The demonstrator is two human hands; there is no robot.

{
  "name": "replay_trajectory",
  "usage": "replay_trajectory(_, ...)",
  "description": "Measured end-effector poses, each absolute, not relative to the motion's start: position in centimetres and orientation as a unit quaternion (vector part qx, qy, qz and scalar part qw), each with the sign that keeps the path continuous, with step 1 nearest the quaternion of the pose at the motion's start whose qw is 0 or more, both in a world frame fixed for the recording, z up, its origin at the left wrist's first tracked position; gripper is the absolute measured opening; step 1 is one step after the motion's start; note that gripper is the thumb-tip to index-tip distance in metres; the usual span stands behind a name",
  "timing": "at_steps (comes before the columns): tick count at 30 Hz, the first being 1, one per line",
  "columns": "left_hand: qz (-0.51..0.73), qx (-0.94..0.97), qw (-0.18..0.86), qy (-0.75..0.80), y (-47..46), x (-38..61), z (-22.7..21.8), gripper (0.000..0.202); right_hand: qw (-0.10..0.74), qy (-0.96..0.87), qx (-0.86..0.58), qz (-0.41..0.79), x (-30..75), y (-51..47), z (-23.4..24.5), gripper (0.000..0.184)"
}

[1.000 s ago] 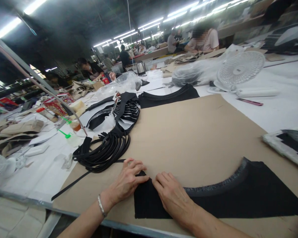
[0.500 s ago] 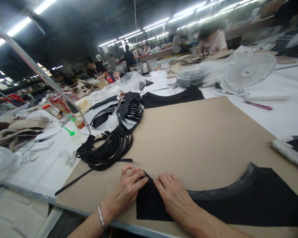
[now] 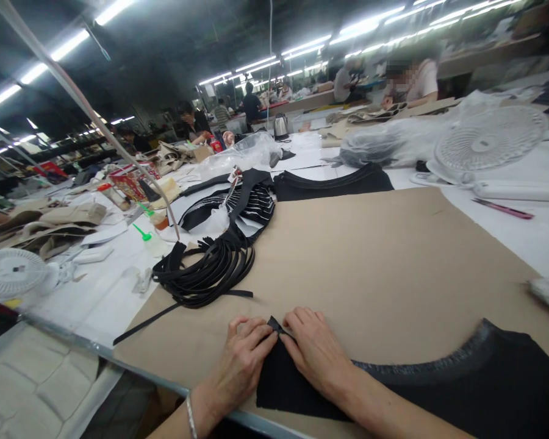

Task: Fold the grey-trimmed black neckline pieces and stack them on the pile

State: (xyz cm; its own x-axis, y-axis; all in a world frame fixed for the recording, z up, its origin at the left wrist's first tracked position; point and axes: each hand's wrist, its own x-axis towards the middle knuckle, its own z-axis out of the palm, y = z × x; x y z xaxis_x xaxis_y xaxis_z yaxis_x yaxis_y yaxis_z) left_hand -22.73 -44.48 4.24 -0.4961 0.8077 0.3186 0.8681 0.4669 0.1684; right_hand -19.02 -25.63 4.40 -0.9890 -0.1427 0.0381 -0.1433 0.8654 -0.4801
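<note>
A black fabric piece with a curved upper edge lies on brown paper at the near table edge. My left hand and my right hand meet at its upper left corner, fingers curled and pinching that corner between them. A silver bracelet sits on my left wrist. A bundle of black strips lies just beyond my left hand.
A striped black-and-white pile and another black piece lie farther back. White fans stand at the right and the far left. Clear plastic bags, green-capped bottles and beige goods crowd the left. Other people work at distant tables.
Both hands have crept together along the fabric to its upper left corner and now pinch it. The camera has shifted slightly, so the scene sits lower and more to the right.
</note>
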Motion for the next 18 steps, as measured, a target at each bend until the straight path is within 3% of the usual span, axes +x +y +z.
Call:
replay_trajectory(10,-0.175,-0.468,0.1,-0.86,-44.9,-22.0,2.8,0.037,-0.089,-0.977,0.066,0.181,-22.5,-26.7,6.0,0.019)
replay_trajectory(18,-0.146,-0.463,0.064,-0.872,-45.0,-21.5,3.3,0.037,-0.162,-0.955,0.105,0.226,-24.3,-25.2,6.4,0.017)
